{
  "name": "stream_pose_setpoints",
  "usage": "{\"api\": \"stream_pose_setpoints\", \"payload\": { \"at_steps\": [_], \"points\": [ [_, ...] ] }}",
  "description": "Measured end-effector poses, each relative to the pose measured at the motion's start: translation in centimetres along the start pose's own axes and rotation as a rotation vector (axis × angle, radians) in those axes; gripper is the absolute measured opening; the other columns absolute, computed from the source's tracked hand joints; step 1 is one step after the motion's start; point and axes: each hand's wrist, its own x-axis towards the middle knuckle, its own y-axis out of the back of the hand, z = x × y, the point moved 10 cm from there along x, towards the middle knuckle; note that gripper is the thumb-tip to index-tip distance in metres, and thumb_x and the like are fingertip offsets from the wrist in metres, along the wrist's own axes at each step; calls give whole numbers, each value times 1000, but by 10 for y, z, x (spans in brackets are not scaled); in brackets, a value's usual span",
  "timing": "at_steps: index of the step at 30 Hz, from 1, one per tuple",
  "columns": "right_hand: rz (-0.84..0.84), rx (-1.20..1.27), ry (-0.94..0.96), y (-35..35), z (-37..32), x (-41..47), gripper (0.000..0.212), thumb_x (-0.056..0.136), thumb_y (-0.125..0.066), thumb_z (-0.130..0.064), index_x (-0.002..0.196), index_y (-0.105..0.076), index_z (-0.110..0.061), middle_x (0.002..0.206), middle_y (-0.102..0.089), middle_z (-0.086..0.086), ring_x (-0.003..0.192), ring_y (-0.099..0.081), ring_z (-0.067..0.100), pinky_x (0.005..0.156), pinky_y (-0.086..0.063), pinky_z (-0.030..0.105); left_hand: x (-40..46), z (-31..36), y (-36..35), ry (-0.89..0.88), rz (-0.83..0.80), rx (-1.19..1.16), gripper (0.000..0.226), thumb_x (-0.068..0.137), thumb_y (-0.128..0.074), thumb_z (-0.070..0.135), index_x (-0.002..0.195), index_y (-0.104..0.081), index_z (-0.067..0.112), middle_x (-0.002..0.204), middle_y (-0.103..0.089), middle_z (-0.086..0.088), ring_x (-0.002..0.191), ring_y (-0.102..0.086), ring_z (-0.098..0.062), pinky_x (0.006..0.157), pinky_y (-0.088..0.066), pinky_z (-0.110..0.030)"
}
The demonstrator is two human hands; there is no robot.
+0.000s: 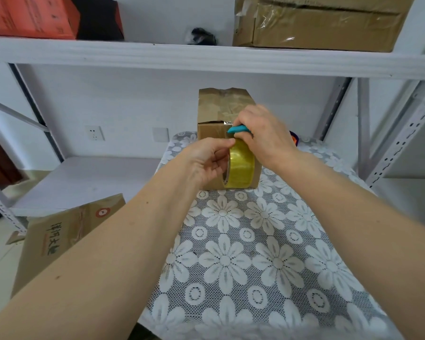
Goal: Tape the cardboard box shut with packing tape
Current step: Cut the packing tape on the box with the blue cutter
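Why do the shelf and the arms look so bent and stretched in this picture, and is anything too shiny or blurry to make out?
Head view: the wide-angle lens bows the white shelf and stretches the forearms near the bottom edge. Light is soft and even, with weak shadows. The yellow tape roll and the tape on the cardboard box show mild glare. The left hand and right hand look slightly soft.

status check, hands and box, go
Left hand grip on yellow tape roll, held against the box front. Right hand grips a teal cutter at the tape. Cardboard box upright on the table. Nothing in the way.
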Motion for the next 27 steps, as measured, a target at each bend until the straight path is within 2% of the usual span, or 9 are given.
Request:
{"api": "stream_pose_setpoints", "payload": {
  "at_steps": [3, 7, 12, 15, 18, 22, 27],
  "points": [
    [-14, -42, 2, -3, -1, 2, 13, 90, -57, -17, 98, -63, -9, 103, -60, 5, 102, -49, 21, 75, -45, 39, -2, 1, -2, -2, -12, -5, 7, 84, -64, 3, 86, -60, 9, 67, -65, -4, 65, -61, -12, 63, -55, -21],
    [-7, -62, -3, -3, -1, 4, 16, 90, -57, -18, 100, -65, -9, 104, -59, 5, 102, -49, 21, 74, -39, 32, -1, 2, -2, -4, 3, -3, 8, 84, -65, 4, 81, -60, 10, 51, -64, 0, 61, -59, -10, 53, -53, -17],
    [-22, -54, -13, -2, -1, 6, 19, 91, -55, -19, 103, -67, -9, 103, -59, 6, 102, -49, 22, 74, -37, 30, 0, 2, -2, 6, 10, 23, 9, 84, -65, 7, 80, -59, 11, 46, -62, 3, 57, -56, -8, 56, -51, -17],
    [-54, -77, -5, -4, -5, 7, 21, 92, -54, -19, 106, -65, -10, 106, -58, 7, 102, -49, 23, 77, -41, 36, 0, 3, -2, -2, 27, 35, 10, 84, -65, 6, 80, -58, 11, 53, -63, 2, 56, -57, -8, 50, -51, -16],
    [-48, -85, -27, -2, -2, 5, 21, 91, -54, -19, 106, -66, -10, 105, -58, 7, 101, -51, 23, 75, -40, 35, 1, 5, 0, -18, 46, 42, 10, 83, -66, 5, 84, -59, 11, 69, -62, -1, 64, -57, -10, 53, -51, -17],
    [-17, -39, -81, 3, 5, 1, 19, 90, -57, -19, 105, -66, -10, 102, -58, 7, 98, -52, 22, 72, -32, 27, 1, 6, 1, -31, 68, 46, 10, 82, -66, 4, 83, -58, 10, 69, -61, -2, 64, -57, -10, 56, -51, -19],
    [-31, -31, -108, 6, 11, -3, 18, 90, -58, -18, 104, -66, -10, 102, -59, 7, 98, -52, 23, 78, -43, 35, 1, 6, 0, -34, 73, 48, 11, 83, -65, 4, 83, -57, 10, 69, -61, -3, 63, -56, -11, 56, -50, -19]
  ]
}}
